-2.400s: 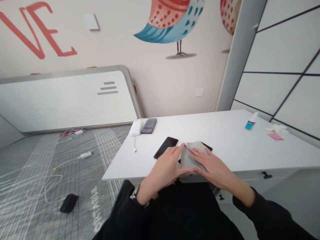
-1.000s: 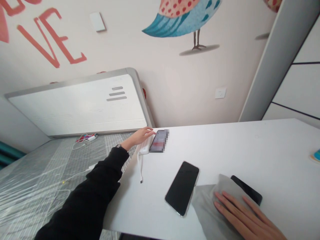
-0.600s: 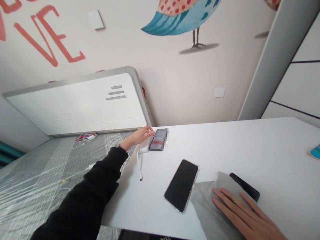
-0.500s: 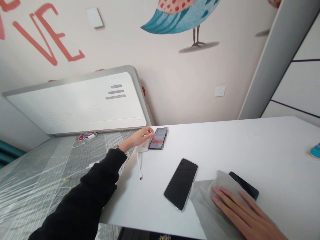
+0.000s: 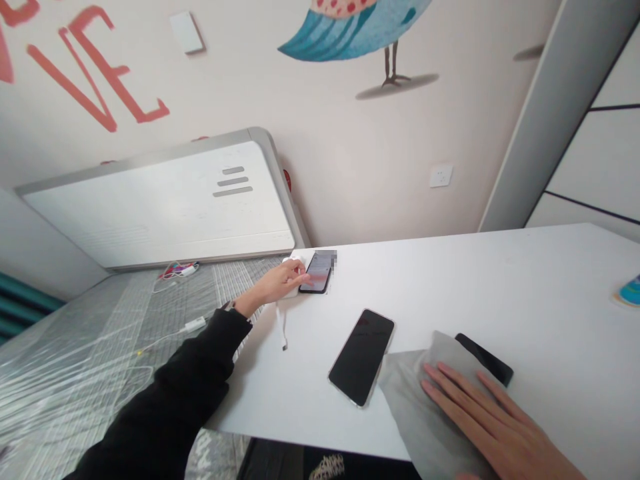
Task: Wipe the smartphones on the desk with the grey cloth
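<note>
Hands are positioned well apart on the white table (image 5: 475,280). The left hand (image 5: 277,285) is extended to the far left corner of the table, arm in a black sleeve (image 5: 170,393), with fingers loosely spread and the fingertips resting at the left edge of a lit phone (image 5: 317,271); nothing is gripped. That phone lies against a white power bank (image 5: 291,288), most of which is covered by the hand, and a short white cable (image 5: 285,330) hangs from the power bank across the table surface. The right hand (image 5: 493,427) lies flat at the near right, fingers straight and slightly fanned, palm down on a grey cloth (image 5: 415,400); it presses the cloth and grips nothing. The cloth covers most of a black phone (image 5: 487,360), of which only the far end shows beyond the cloth's far edge. A second dark phone (image 5: 362,356) lies face up, screen off, just left of the cloth, its near right corner touching or very close to the cloth edge; which of the two cannot be determined. At the far right edge of the view, part of a blue and white bottle (image 5: 630,293) rests on the table. On the floor left of the table lie a white charger with cable (image 5: 193,325) and a bundle of coloured cables (image 5: 175,270).
</note>
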